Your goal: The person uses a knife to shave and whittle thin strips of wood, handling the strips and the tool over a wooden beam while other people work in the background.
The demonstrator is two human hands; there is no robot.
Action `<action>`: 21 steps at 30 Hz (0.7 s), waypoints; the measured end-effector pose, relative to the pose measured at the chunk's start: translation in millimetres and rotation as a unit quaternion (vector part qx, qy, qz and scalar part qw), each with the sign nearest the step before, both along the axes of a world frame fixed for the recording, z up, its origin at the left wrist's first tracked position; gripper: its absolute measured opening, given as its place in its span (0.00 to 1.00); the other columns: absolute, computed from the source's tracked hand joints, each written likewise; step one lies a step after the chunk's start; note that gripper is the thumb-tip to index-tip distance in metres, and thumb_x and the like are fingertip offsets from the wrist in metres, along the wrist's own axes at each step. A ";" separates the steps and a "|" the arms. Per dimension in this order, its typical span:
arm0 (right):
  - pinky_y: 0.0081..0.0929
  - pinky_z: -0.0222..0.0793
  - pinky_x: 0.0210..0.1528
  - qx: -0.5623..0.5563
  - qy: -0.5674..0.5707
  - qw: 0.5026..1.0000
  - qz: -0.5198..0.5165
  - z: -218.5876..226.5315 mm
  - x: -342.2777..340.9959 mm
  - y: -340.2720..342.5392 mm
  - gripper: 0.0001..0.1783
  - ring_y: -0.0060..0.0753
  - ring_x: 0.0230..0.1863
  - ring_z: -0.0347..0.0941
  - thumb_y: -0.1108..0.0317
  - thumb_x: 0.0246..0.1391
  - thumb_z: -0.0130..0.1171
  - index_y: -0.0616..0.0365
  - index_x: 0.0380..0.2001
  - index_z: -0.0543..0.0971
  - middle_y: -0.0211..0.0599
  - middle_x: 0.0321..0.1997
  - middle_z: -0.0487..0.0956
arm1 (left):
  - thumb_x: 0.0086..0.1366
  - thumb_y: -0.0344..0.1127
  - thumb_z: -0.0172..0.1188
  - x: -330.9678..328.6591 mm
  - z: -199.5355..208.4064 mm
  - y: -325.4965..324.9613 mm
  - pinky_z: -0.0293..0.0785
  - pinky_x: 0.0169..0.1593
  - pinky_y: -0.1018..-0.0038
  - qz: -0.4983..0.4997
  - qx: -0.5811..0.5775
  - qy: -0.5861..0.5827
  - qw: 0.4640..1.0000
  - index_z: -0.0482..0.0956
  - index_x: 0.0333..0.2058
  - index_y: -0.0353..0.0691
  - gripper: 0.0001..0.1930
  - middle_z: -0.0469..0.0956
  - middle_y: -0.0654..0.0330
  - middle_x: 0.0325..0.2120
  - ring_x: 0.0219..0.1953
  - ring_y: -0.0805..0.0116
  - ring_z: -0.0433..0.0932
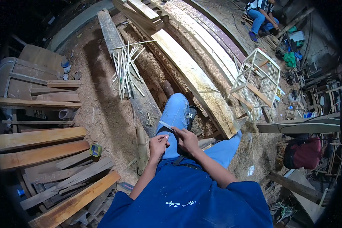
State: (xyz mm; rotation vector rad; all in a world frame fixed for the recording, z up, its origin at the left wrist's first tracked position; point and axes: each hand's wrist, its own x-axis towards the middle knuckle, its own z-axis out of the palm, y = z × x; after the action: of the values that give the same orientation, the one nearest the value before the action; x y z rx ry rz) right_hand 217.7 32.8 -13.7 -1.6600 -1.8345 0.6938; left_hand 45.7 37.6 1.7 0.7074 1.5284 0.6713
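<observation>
Above my right thigh, my two hands work close together. My right hand [186, 141] is closed around a knife whose pale, narrow blade [165, 124] points up and to the left; its handle is hidden in the fingers. Pinched in my left hand [158, 146] is a thin pale stick, only faintly visible against the jeans. A dark patch [163, 129] lies on the thigh beneath the blade. Beyond my knee, a loose heap of thin wooden sticks [126, 70] rests on a weathered plank [142, 99].
A thick timber beam [201, 85] runs away from my left knee area. Right of it stands a slatted wooden cage [257, 81]. Sawn boards [41, 138] and a yellow tape measure [95, 150] lie at left. Another person [259, 19] sits far right. Shavings cover the ground.
</observation>
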 end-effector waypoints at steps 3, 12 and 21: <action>0.42 0.74 0.27 -0.006 -0.013 1.000 -0.003 -0.8 -0.2 0.5 0.26 0.48 0.27 0.78 0.66 0.52 0.59 0.30 0.55 0.77 0.37 0.29 0.75 | 0.66 0.35 0.62 -1.8 -2.4 2.2 0.57 0.16 0.83 -0.006 0.006 -0.014 1.000 0.82 0.41 0.31 0.12 0.78 0.63 0.19 0.12 0.83 0.64; 0.42 0.74 0.28 -0.009 -0.035 0.999 -0.017 -3.3 -0.9 2.4 0.32 0.47 0.27 0.77 0.70 0.47 0.60 0.30 0.57 0.75 0.37 0.29 0.75 | 0.67 0.34 0.62 -21.2 -3.9 -18.3 0.56 0.15 0.83 -0.012 -0.024 -0.056 0.998 0.82 0.41 0.30 0.12 0.78 0.61 0.19 0.11 0.83 0.63; 0.43 0.72 0.30 -0.021 -0.030 0.998 -0.043 -7.9 -1.1 5.4 0.28 0.47 0.28 0.75 0.69 0.52 0.58 0.30 0.57 0.76 0.37 0.28 0.73 | 0.67 0.33 0.61 -50.0 -1.2 -45.1 0.57 0.15 0.83 -0.025 -0.038 -0.067 0.997 0.82 0.40 0.29 0.11 0.79 0.60 0.19 0.11 0.83 0.64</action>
State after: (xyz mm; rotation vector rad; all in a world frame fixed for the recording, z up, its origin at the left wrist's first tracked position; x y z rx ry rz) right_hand 216.6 38.2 -21.6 -1.7935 -1.7888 0.6557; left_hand -4.3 -7.5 0.5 0.6291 1.4022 0.6091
